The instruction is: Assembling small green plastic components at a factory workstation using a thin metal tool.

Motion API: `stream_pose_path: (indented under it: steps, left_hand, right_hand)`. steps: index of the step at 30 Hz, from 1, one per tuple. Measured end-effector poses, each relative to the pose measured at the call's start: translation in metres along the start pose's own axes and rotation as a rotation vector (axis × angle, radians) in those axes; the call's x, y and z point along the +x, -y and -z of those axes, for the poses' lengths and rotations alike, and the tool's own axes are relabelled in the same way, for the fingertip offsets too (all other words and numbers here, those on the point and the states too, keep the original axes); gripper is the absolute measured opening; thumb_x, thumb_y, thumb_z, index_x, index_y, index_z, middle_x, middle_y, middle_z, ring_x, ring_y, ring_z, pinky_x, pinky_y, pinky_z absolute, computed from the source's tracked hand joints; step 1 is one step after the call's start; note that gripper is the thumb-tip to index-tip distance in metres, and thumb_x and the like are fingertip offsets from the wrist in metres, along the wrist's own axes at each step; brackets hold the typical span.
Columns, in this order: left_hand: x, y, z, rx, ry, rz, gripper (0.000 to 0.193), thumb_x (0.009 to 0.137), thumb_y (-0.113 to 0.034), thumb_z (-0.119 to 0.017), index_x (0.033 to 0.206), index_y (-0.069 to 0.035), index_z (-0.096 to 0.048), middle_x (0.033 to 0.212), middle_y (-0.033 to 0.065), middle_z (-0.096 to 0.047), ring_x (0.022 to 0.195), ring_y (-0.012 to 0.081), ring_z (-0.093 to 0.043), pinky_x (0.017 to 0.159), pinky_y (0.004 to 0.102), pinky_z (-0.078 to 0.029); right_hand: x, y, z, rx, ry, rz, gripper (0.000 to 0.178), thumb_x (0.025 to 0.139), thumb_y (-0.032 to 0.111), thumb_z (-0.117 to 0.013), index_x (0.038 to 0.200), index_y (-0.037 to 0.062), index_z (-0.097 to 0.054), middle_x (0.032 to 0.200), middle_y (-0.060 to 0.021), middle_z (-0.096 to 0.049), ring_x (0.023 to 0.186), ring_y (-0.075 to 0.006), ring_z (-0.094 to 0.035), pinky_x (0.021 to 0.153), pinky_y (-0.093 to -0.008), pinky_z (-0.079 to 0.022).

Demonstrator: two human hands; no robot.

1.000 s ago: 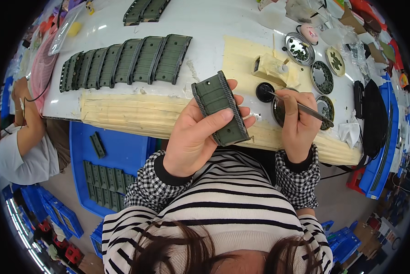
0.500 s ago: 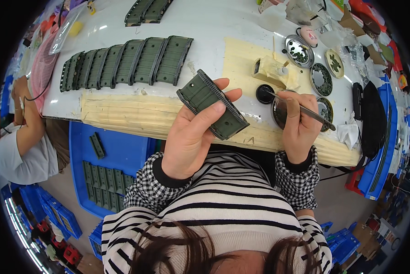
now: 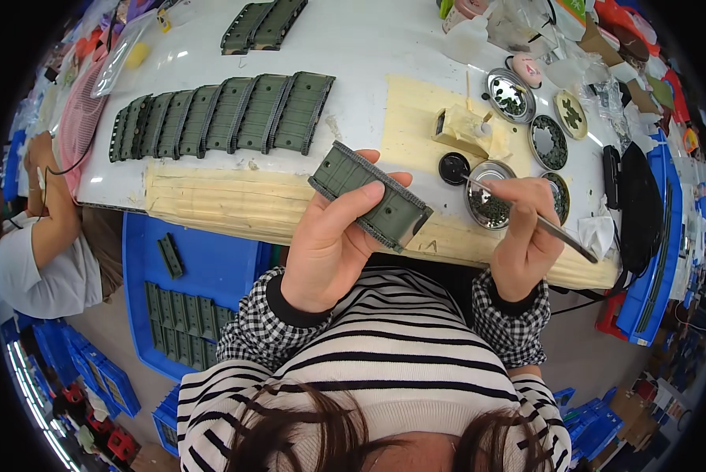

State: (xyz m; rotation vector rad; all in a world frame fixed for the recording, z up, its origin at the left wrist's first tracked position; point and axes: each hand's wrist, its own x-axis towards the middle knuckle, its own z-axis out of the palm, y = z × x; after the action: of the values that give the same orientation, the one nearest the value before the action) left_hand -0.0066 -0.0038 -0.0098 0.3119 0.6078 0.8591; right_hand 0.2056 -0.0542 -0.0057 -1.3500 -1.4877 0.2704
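My left hand [image 3: 333,248] is closed round a green rectangular part [image 3: 369,197] with ridged edges, thumb on its top face and fingers behind it, above the table's front edge. Metal tweezers [image 3: 567,237] are held between the fingers of my right hand [image 3: 528,234]. The tips of the tweezers hang near a small black round pot [image 3: 454,168] and a round metal dish [image 3: 501,175] of small dark green bits. Whether the tips grip a bit is too small to tell.
Similar green parts [image 3: 252,112] stand in a row on the white table, two more farther back. A taped box [image 3: 457,135] and several dishes of green bits [image 3: 547,142] are on the right. A blue bin [image 3: 200,236] at lower left holds more parts. Another person [image 3: 42,252] sits at left.
My right hand and the tweezers have moved a little right and nearer me, uncovering more of the metal dish. The green part in my left hand has tilted slightly.
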Motion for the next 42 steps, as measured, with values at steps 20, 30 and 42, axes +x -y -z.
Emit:
stream_pose_path:
  steps: [20, 30, 42]
  left_hand:
    - [0.001, 0.005, -0.005, -0.158, -0.049, 0.083, 0.034, 0.095, -0.009, -0.055, 0.128, -0.005, -0.047, 0.118, 0.0159, -0.061, 0.108, 0.0211, -0.063, 0.090, 0.0332, -0.055]
    - [0.003, 0.005, -0.004, -0.167, -0.043, 0.091, 0.034, 0.095, -0.010, -0.056, 0.128, -0.005, -0.047, 0.116, 0.0155, -0.062, 0.105, 0.0210, -0.064, 0.087, 0.0324, -0.056]
    - [0.002, 0.008, -0.006, -0.253, -0.061, 0.091, 0.032, 0.095, -0.009, -0.055, 0.126, -0.004, -0.048, 0.116, 0.0168, -0.061, 0.104, 0.0207, -0.064, 0.088, 0.0318, -0.056]
  right_hand:
    - [-0.007, 0.027, -0.005, 0.361, 0.229, 0.031, 0.019, 0.095, 0.005, -0.051, 0.106, -0.0016, -0.066, 0.104, -0.0184, -0.067, 0.101, -0.0285, -0.066, 0.087, -0.0344, -0.051]
    - [-0.006, 0.027, -0.005, 0.291, 0.234, 0.057, 0.018, 0.092, 0.002, -0.054, 0.106, -0.0009, -0.066, 0.105, -0.0188, -0.068, 0.097, -0.0275, -0.067, 0.083, -0.0328, -0.053]
    - [-0.005, 0.031, -0.003, 0.173, 0.288, 0.151, 0.024, 0.083, -0.006, -0.060, 0.106, -0.0012, -0.064, 0.109, -0.0199, -0.066, 0.101, -0.0306, -0.068, 0.084, -0.0337, -0.056]
